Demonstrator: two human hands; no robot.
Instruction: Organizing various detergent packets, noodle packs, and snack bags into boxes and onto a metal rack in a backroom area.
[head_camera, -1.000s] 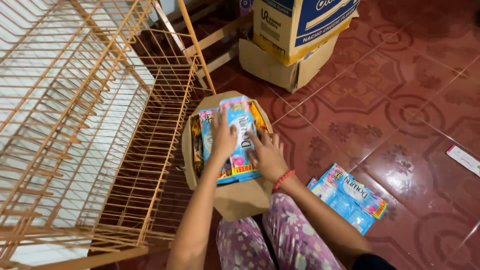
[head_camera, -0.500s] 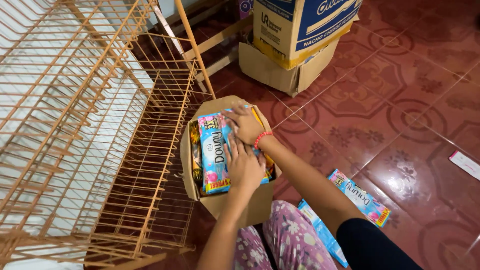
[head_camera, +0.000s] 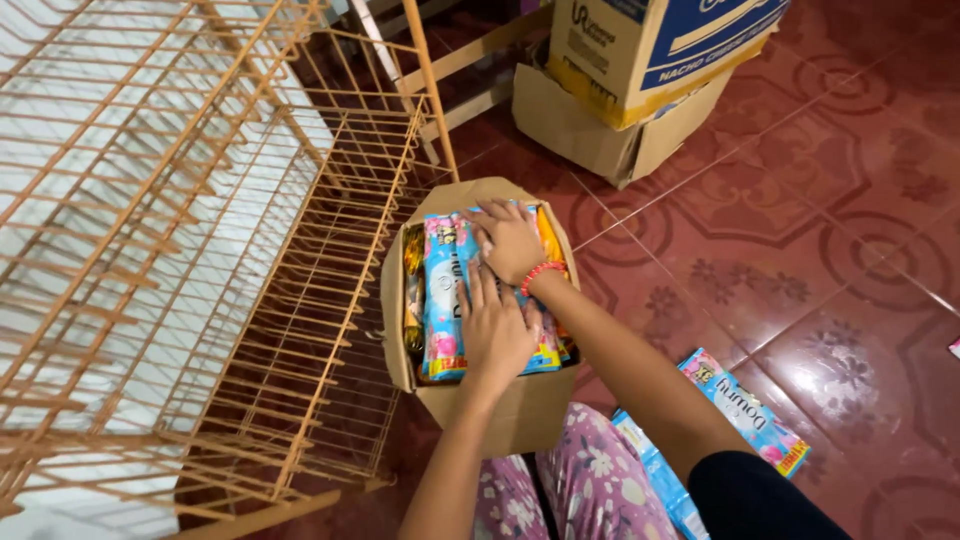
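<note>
The small box (head_camera: 520, 420) is of plain brown cardboard, matt and a little rough. The sachet packs (head_camera: 445, 290) inside it are of thin plastic film, glossy, in light blue and pink, and beside them lie packs of shiny gold foil (head_camera: 412, 262). The rack (head_camera: 200, 250) is of metal wire with an orange coating, smooth and dull. The floor (head_camera: 800, 230) is of dark red patterned tiles, polished, and it reflects the light. The trousers (head_camera: 590, 480) are of soft printed cloth. The bracelet (head_camera: 541, 271) looks like red beads. The big boxes (head_camera: 640, 90) are of printed cardboard.
</note>
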